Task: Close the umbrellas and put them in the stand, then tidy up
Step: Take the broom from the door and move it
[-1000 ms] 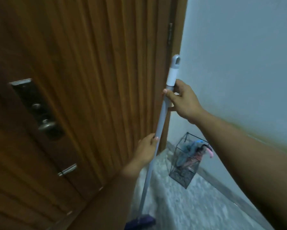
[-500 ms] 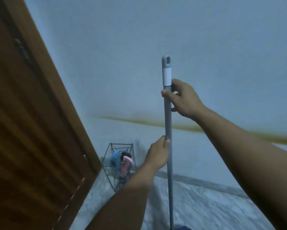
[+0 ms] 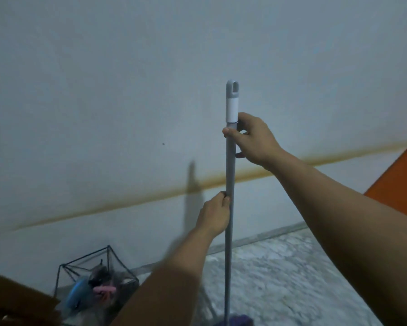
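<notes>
I hold a grey broom handle (image 3: 229,175) upright in front of a pale wall. My right hand (image 3: 253,138) grips it just under its white top sleeve. My left hand (image 3: 215,214) grips the handle lower down. The dark purple broom head (image 3: 238,321) shows at the bottom edge. At the lower left a black wire umbrella stand (image 3: 108,262) stands against the wall, with closed umbrellas (image 3: 77,294) in blue and pink inside it.
A brown wooden door edge (image 3: 16,300) fills the lower left corner. An orange surface (image 3: 400,182) cuts in at the right edge. The floor (image 3: 280,274) is grey speckled stone with a skirting strip along the wall.
The view has swung right: the wooden door has slid out to the lower left corner and the stand moved left. Both hands keep their grip on the broom handle.
</notes>
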